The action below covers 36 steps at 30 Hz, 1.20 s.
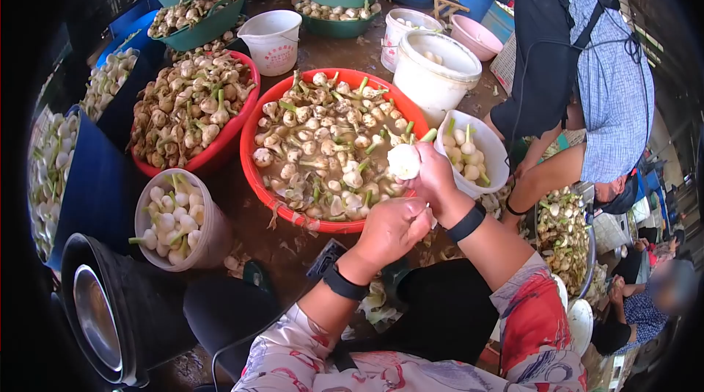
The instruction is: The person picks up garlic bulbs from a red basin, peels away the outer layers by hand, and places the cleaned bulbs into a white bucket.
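Observation:
My right hand (437, 175) is closed around a garlic bulb (404, 162), pale and peeled, with a green stem end poking out behind the fingers. Just below and to the left, my left hand (393, 228) is closed in a fist; a small whitish bit shows at its fingertips, too small to name. Both hands are over the near right rim of a red basin (249, 161). In its murky water float many unpeeled garlic bulbs (323, 132) and loose skins. At its right stands a white bucket (501, 165) of peeled bulbs.
Left of the basin are a red tub (254, 91) of dirty garlic and a bucket (211, 245) of peeled bulbs. A black bin (143, 304) stands near left. At right, a co-worker (612, 84) bends over; another person (645, 311) sits farther off.

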Available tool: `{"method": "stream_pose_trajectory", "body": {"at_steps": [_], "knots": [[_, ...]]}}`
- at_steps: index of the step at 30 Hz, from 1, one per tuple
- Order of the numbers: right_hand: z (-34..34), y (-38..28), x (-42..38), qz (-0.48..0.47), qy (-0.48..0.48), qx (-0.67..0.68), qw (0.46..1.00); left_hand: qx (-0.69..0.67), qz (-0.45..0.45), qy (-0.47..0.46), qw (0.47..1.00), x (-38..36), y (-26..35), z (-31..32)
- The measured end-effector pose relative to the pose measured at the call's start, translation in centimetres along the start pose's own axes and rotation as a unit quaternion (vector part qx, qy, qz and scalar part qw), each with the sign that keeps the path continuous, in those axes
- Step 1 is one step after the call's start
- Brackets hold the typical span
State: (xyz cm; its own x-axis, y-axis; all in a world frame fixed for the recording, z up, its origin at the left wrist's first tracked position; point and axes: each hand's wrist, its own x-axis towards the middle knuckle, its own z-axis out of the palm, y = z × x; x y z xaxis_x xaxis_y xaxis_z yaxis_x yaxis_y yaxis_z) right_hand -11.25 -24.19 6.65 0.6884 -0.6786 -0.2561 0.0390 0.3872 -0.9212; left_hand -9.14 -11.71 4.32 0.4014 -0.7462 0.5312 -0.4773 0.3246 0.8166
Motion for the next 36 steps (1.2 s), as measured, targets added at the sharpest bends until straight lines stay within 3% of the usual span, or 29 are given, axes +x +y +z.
{"method": "stream_pose_trajectory", "body": {"at_steps": [1, 3, 4, 5, 6, 7, 8, 9, 10, 11, 13, 14, 15, 16, 17, 19, 20, 22, 23, 25, 26, 27, 28, 29, 31, 32, 33, 35, 36], "knots": [[-0.4, -0.4, 0.3, 0.045, 0.008, 0.001, 0.999, 0.001, 0.001, 0.007, 1.000, 0.1, -0.5, -0.3], [-2.0, 0.7, 2.9, 0.032, 0.004, 0.013, 0.999, -0.129, -0.179, 0.036, 0.975, -0.1, -2.8, -1.4], [-2.8, 1.1, 4.6, -0.047, 0.014, -0.114, 0.992, -0.117, -0.220, 0.074, 0.966, -0.2, -5.0, -1.6], [-3.9, 2.1, 6.4, -0.128, 0.022, -0.235, 0.963, 0.006, -0.254, 0.069, 0.965, -1.1, -7.8, -1.6], [-6.3, 4.5, 9.5, -0.164, 0.035, -0.369, 0.914, 0.179, -0.291, -0.045, 0.939, -2.6, -10.7, -1.5], [-7.7, 5.9, 12.4, -0.209, 0.050, -0.491, 0.844, 0.344, -0.193, -0.218, 0.893, -3.9, -11.1, -1.5], [-7.5, 5.9, 13.1, -0.194, 0.073, -0.542, 0.814, 0.155, -0.325, -0.123, 0.925, -5.0, -12.3, -0.5], [-7.6, 6.7, 13.5, -0.171, 0.099, -0.590, 0.783, 0.088, -0.354, -0.131, 0.922, -5.6, -13.2, -0.1], [-8.4, 8.3, 15.1, -0.176, 0.129, -0.568, 0.794, 0.146, -0.281, -0.120, 0.941, -6.2, -13.6, -0.1], [-8.4, 9.4, 16.3, -0.177, 0.156, -0.548, 0.803, 0.198, -0.187, 0.005, 0.962, -6.1, -13.7, 0.3], [-8.5, 12.3, 18.6, -0.168, 0.142, -0.549, 0.806, 0.025, -0.281, 0.068, 0.957, -4.5, -13.7, -0.8], [-8.3, 14.2, 19.7, -0.237, 0.076, -0.596, 0.764, 0.027, -0.293, 0.061, 0.954, -3.3, -13.0, -2.2], [-8.3, 15.9, 20.3, -0.301, 0.009, -0.637, 0.710, -0.021, -0.390, 0.047, 0.919, -1.9, -12.4, -3.5], [-7.5, 17.8, 20.3, -0.288, -0.092, -0.654, 0.694, -0.071, -0.480, 0.032, 0.874, -1.1, -12.6, -4.2], [-5.9, 17.6, 18.9, -0.297, -0.108, -0.604, 0.731, -0.074, -0.485, 0.027, 0.871, -0.9, -13.5, -4.6], [-6.4, 16.9, 20.3, -0.268, -0.128, -0.680, 0.671, -0.067, -0.432, 0.122, 0.891, -0.6, -15.2, -5.2], [-6.7, 16.7, 21.4, -0.261, -0.132, -0.683, 0.669, -0.108, -0.414, 0.145, 0.892, -0.7, -16.5, -5.2], [-7.3, 16.0, 23.2, -0.259, 0.018, -0.710, 0.655, -0.147, -0.426, 0.171, 0.876, 0.2, -16.4, -5.6], [-6.9, 15.8, 23.0, -0.259, 0.015, -0.717, 0.648, -0.180, -0.428, 0.194, 0.864, 0.7, -16.3, -5.6], [-4.3, 14.9, 21.9, -0.161, 0.076, -0.605, 0.776, -0.192, -0.435, 0.185, 0.860, 0.9, -17.2, -6.0], [-3.4, 13.3, 21.3, -0.148, 0.073, -0.482, 0.861, -0.203, -0.421, 0.182, 0.865, 0.6, -18.2, -5.9], [-2.9, 11.1, 21.2, -0.015, 0.092, -0.387, 0.917, -0.212, -0.408, 0.177, 0.870, 0.2, -18.7, -5.8], [-2.1, 9.1, 20.7, 0.049, 0.069, -0.200, 0.976, -0.229, -0.398, 0.178, 0.870, 0.7, -18.0, -6.0], [-1.7, 7.5, 19.9, 0.109, 0.047, -0.002, 0.993, -0.231, -0.399, 0.176, 0.870, 1.0, -17.0, -5.9], [-0.6, 6.1, 16.9, 0.126, -0.032, 0.078, 0.988, -0.208, -0.399, 0.185, 0.874, 1.7, -15.3, -5.3], [0.3, 6.8, 15.7, 0.150, -0.001, 0.133, 0.980, -0.178, -0.367, 0.173, 0.897, 1.5, -15.5, -4.8], [0.5, 7.3, 14.6, 0.150, -0.007, 0.111, 0.983, -0.176, -0.366, 0.173, 0.897, 1.7, -14.6, -4.4], [0.3, 7.9, 12.4, 0.131, -0.070, 0.126, 0.981, -0.210, -0.268, 0.235, 0.911, 2.6, -12.6, -3.8], [0.1, 7.8, 11.5, 0.128, -0.070, 0.129, 0.981, -0.164, -0.282, 0.215, 0.920, 2.4, -12.4, -3.6]]}}
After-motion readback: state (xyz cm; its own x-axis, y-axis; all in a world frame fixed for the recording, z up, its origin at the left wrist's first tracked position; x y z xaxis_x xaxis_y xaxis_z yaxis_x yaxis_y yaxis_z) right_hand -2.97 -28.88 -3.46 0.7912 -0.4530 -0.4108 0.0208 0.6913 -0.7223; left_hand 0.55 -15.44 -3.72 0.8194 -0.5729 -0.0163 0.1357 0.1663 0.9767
